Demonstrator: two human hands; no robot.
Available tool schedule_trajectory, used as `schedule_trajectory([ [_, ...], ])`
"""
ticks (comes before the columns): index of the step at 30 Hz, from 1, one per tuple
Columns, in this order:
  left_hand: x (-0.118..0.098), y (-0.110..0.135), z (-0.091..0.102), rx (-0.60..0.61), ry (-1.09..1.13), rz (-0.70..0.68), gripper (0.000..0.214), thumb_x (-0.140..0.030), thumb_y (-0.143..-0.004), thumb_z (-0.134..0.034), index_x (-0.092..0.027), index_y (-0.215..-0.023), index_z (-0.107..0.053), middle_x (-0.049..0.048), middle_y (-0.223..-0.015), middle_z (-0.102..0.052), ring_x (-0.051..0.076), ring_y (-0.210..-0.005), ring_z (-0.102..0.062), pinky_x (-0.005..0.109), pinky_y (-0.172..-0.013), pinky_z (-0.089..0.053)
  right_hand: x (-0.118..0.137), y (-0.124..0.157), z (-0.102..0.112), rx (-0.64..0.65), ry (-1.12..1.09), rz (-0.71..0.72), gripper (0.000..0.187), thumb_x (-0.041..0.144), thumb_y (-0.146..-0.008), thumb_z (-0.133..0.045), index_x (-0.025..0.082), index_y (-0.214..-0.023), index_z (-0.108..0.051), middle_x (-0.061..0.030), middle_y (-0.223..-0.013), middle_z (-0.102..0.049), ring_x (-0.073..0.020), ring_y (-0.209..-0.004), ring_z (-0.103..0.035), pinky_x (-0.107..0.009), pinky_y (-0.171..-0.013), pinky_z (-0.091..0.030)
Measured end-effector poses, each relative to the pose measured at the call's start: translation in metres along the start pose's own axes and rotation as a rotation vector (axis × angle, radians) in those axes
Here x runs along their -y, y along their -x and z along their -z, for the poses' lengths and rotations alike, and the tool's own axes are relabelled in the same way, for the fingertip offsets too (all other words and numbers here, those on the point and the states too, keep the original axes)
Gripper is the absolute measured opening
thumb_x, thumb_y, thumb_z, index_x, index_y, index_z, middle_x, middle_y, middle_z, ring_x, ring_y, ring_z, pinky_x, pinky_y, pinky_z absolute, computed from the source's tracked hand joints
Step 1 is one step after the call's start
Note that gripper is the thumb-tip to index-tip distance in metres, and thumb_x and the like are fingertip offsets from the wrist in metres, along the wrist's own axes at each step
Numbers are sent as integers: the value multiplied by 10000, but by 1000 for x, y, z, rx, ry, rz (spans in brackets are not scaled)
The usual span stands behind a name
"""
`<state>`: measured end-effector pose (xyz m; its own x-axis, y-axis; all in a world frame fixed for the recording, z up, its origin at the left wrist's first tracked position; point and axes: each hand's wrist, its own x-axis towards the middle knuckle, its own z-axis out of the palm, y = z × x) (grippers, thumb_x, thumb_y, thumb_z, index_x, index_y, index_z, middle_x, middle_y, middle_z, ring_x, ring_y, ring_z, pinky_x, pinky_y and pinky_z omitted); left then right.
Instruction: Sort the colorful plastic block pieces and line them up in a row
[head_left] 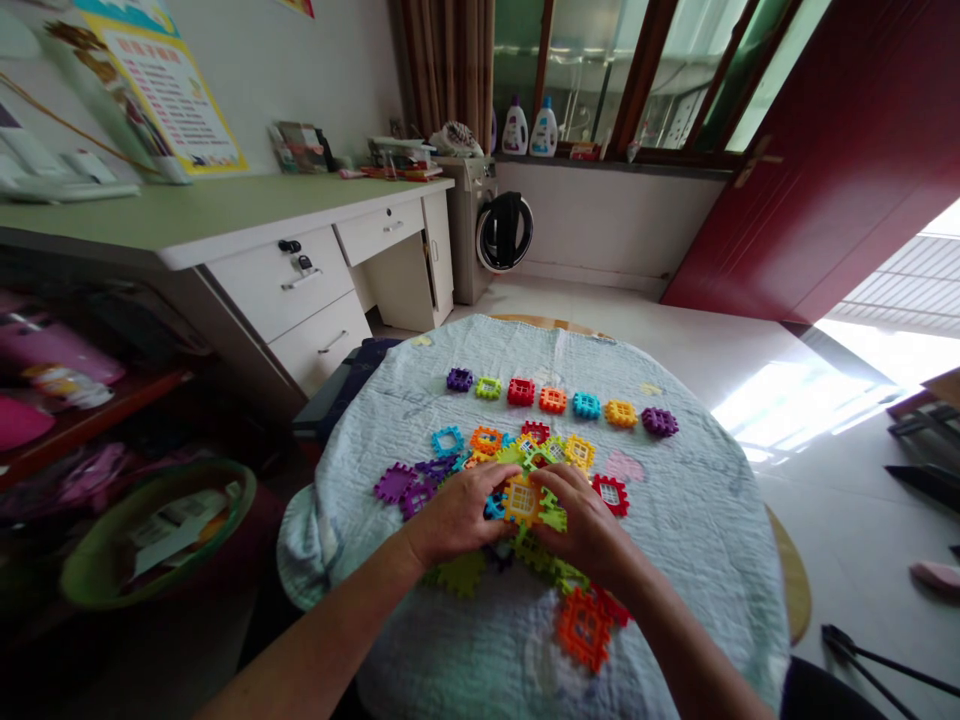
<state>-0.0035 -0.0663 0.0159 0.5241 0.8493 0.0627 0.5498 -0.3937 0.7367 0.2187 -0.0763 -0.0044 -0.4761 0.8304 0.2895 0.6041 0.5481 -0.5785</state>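
My left hand (463, 508) and my right hand (574, 505) hold a yellow-orange square building block (523, 501) with a window grid between them, above a loose pile. The fingers of each hand close on one side of it. Under and around my hands lie toothed plastic pieces, among them a purple piece (394, 483), a blue frame (448, 440), a red window piece (611, 494) and green pieces (461, 573). An orange square piece (585, 629) lies near my right forearm. My hands hide part of the pile.
Beyond the pile, a row of assembled blocks, including a red block (521, 391) and a purple block (660, 421), crosses the cloth-covered round table (690, 530). A desk (300, 215) stands at left, a basket (97, 580) below it, a washing machine (469, 230) behind.
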Motion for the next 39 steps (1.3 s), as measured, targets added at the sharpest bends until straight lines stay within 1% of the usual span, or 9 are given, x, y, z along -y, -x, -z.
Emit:
schedule_trajectory([
  [2, -2, 0, 3, 18, 29, 36, 643, -238, -707, -751, -235, -1323, -567, 87, -1302, -642, 259, -1205, -595, 441, -1074, -444, 1, 0, -1, 7, 6, -6, 476, 111, -749, -636, 232, -1206, -580, -95, -1223, -595, -245, -1148, -559, -450, -975, -505],
  [6, 0, -1, 4, 54, 190, 148, 725, -230, -623, -805, -194, -1311, -582, 103, -1276, -656, 252, -1093, -653, 400, -969, -517, 2, -1, -3, 10, 9, -5, 489, 106, -749, -638, 232, -1217, -577, -98, -1214, -600, -252, -1156, -556, -468, -984, -499],
  [9, 3, -1, -1, 81, 424, 213, 683, -232, -659, -774, -188, -1312, -577, 86, -1158, -716, 230, -997, -695, 386, -914, -543, 3, -1, -3, -14, 4, -1, 477, 112, -766, -639, 233, -1222, -564, -102, -1207, -597, -251, -1143, -561, -466, -974, -504],
  [12, 3, -1, -7, 75, 608, 239, 672, -210, -675, -752, -178, -1319, -562, 82, -1113, -738, 227, -1002, -704, 386, -920, -542, 4, -1, -1, -2, 1, -5, 477, 123, -772, -645, 236, -1226, -550, -101, -1206, -588, -248, -1132, -564, -463, -971, -505],
  [17, -1, 1, -11, -9, 580, 235, 633, -198, -685, -745, -195, -1296, -581, 92, -1202, -709, 230, -1044, -692, 409, -948, -539, 7, 0, -2, 24, -9, 9, 645, 216, -759, -709, 243, -1353, -458, -127, -1298, -536, -282, -1194, -542, -498, -1000, -493],
  [22, -7, 1, -11, -54, 490, 196, 588, -217, -722, -745, -204, -1289, -588, 108, -1271, -672, 228, -1082, -673, 415, -972, -531, 12, -2, -7, -21, -11, -27, 512, 241, -841, -660, 269, -1322, -487, -113, -1227, -564, -267, -1113, -583, -483, -931, -534],
  [26, -9, 1, -14, -42, 636, 208, 600, -204, -725, -754, -193, -1293, -561, 113, -1239, -680, 221, -1060, -682, 404, -956, -541, 17, -3, -8, -53, -61, -45, 537, 131, -805, -617, 268, -1305, -478, -101, -1227, -545, -243, -1111, -581, -448, -939, -536],
  [30, -5, 0, -20, -79, 776, 236, 566, -234, -753, -753, -191, -1283, -559, 102, -1179, -699, 217, -1071, -673, 421, -990, -521, 19, -4, -7, -82, -88, -40, 523, 105, -788, -574, 270, -1275, -481, -92, -1217, -545, -231, -1104, -585, -426, -946, -538],
  [39, -7, -1, -25, -122, 839, 263, 552, -256, -743, -782, -179, -1250, -579, 89, -1163, -704, 210, -1052, -669, 406, -991, -520, 17, -3, -7, -81, -62, 0, 565, 88, -773, -562, 267, -1303, -481, -94, -1235, -545, -229, -1133, -580, -411, -955, -541],
])
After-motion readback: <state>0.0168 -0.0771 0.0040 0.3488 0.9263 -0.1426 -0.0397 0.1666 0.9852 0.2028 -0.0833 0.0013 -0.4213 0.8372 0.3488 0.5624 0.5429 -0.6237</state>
